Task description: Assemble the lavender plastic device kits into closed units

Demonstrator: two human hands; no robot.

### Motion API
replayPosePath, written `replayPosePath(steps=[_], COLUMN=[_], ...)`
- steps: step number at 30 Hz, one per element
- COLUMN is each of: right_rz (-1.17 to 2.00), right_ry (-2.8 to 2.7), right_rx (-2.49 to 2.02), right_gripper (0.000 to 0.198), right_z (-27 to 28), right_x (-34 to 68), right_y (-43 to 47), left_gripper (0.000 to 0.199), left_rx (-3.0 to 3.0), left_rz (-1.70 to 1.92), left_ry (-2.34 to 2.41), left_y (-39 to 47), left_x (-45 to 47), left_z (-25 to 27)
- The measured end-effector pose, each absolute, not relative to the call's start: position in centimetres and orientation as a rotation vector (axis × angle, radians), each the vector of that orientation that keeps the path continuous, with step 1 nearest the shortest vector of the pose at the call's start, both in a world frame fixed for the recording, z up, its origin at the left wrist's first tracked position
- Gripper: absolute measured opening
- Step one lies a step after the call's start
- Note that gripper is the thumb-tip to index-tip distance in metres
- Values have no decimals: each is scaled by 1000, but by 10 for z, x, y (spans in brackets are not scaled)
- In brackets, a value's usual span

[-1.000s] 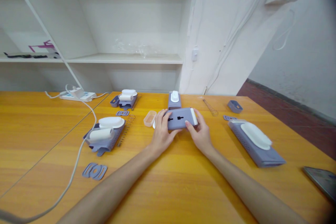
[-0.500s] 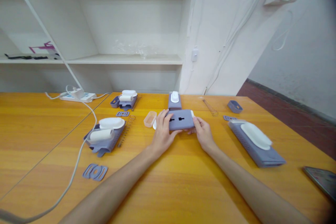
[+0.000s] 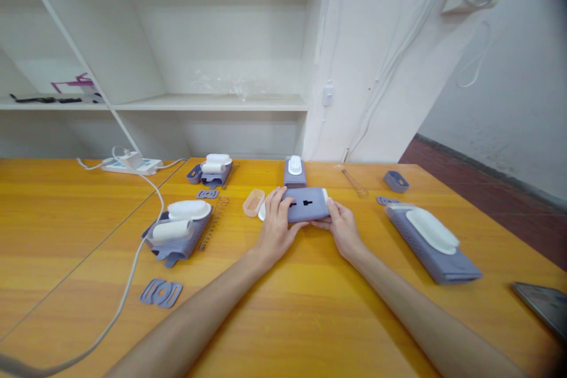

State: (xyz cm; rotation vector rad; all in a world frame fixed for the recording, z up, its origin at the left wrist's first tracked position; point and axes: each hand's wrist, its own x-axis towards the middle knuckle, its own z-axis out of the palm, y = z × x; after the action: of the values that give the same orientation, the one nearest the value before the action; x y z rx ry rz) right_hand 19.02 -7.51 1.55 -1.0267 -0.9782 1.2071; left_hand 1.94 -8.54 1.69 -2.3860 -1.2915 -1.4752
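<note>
A grey-purple plastic housing (image 3: 312,208) with dark slots in its face and a white right end is held between both hands, above the wooden table. My left hand (image 3: 275,225) grips its left end, fingers over the top and thumb along the lower edge. The right end is in my right hand (image 3: 343,229), thumb at the corner and fingers partly hidden beneath. Just left of the housing lie a clear plastic tub (image 3: 254,203) and a white part (image 3: 262,211) mostly covered by my left hand. Behind stands a similar grey housing (image 3: 295,179) with a white oval piece on it.
Grey housings with white parts (image 3: 179,230) (image 3: 215,171) sit on the left, near coil springs (image 3: 214,223) and flat grey plates (image 3: 161,293). Another housing (image 3: 432,242) and a small grey cup (image 3: 396,181) are at right. A white cable (image 3: 133,269) crosses the left side; a phone-like device (image 3: 543,304) lies lower right.
Both hands keep hold of the housing. It has shifted very slightly in the view, its slotted face showing a little differently. The other things stay where they were.
</note>
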Motion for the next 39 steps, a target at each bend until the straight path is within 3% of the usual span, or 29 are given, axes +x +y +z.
replayPosePath(steps=[14,22,39], right_rz=[806,1126,1006], right_ry=[-1239,-654,-1273], right_rx=[-1026,-1042,-1076], right_gripper=[31,32,39], right_z=[26,12,14], right_x=[188,199,182], right_y=[-92,-69,-87], left_gripper=[76,75,69], left_rx=[-2363,-2300,-2411], left_rz=[-1417,-1527,-1749], left_ry=[-1392,-1365,-1490], left_y=[-85,-88,-90], left_x=[17,19,14], left_z=[19,21,19])
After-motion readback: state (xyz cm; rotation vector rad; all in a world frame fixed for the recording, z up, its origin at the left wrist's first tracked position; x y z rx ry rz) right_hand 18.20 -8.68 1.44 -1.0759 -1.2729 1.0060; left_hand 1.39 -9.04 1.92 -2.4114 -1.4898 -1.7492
